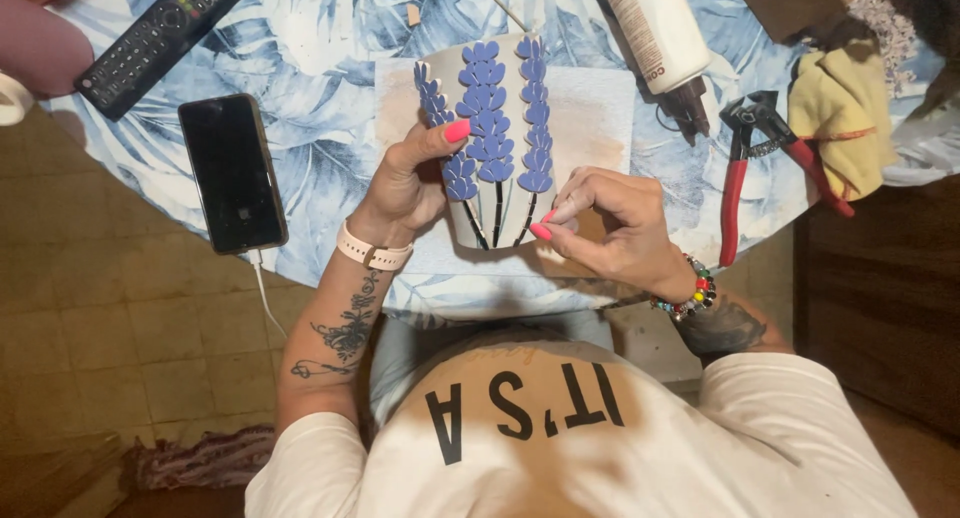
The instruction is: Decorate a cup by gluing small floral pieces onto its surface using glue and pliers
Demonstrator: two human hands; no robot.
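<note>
Purple petal tiles [492, 118] already form three flower spikes with dark stems on the pale pot [490, 143]; much of its face remains bare. At nine o'clock, the left hand [405, 183] grips it, thumb pressed on the tiles. At four o'clock, the right hand [610, 228] pinches fingertips together by the stems; what they hold is too small to tell.

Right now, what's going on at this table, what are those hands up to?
A person seated at a round table with a blue leaf-print cloth is working on a pale pot decorated with purple flower-shaped pieces and dark stems. The left hand steadies the pot's side, thumb on the flowers. The right hand pinches at the pot's lower edge beside a stem; what it holds is too small to tell. Nearby lie a phone, a remote, red-handled nippers, a glue tube and a yellow cloth.
</note>
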